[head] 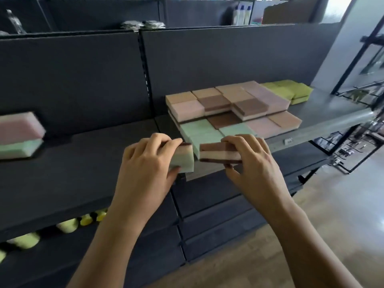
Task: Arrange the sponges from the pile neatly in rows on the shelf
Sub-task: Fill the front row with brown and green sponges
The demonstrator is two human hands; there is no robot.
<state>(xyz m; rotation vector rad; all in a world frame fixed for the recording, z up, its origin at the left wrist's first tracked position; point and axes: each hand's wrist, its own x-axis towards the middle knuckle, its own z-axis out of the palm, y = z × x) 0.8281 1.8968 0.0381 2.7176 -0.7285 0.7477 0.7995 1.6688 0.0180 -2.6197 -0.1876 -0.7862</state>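
Two sponges hung side by side just short of the shelf point(324, 119) edge: the left hand point(143, 163) pinched the green sponge point(184, 161), the right hand point(253, 161) the brown sponge point(216, 152), perhaps two stacked, lying crosswise.

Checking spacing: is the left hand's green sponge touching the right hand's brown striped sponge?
Apart. The head view shows a narrow gap between the green sponge and the brown striped sponge.
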